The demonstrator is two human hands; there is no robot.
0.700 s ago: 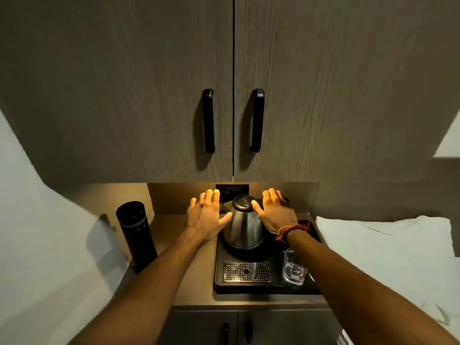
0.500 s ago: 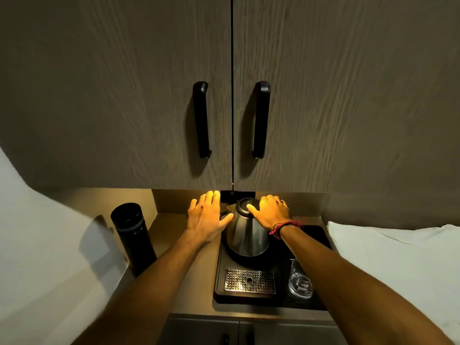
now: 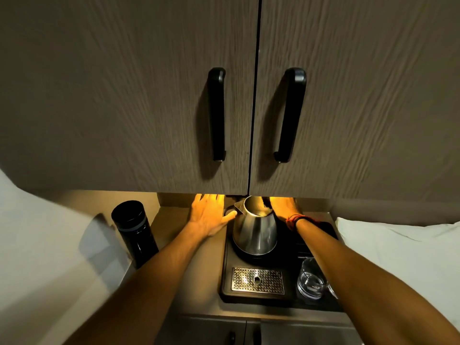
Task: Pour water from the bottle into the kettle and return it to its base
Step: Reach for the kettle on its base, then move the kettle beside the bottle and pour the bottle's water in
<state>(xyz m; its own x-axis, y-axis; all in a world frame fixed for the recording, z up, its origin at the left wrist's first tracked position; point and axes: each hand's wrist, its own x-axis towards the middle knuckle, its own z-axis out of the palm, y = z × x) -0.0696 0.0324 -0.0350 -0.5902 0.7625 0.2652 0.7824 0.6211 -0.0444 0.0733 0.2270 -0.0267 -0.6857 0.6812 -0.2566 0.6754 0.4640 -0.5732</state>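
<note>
A steel kettle [image 3: 255, 232] stands on its round black base [image 3: 251, 253] at the back of a black tray [image 3: 225, 282]. Its top is open and the lit inside shows. My right hand [image 3: 283, 206], with a red wristband, reaches over the kettle's rear rim, its fingers on the dark lid tipped back there. My left hand [image 3: 209, 214] lies flat with spread fingers just left of the kettle, and its thumb touches the wall under the spout. A tall black bottle [image 3: 134, 230] stands capped on the counter at the left, away from both hands.
Two upper cabinet doors with black handles [image 3: 217, 113] hang low over the counter and hide my fingertips. On the tray sit a perforated metal drip grate [image 3: 257, 280] and an empty glass [image 3: 310, 282]. White bedding [image 3: 398, 245] lies to the right, a white wall to the left.
The kettle's lid, closed before under my right hand, is now tipped open. Both hands have reached further back under the cabinet. The view has moved closer and lower.
</note>
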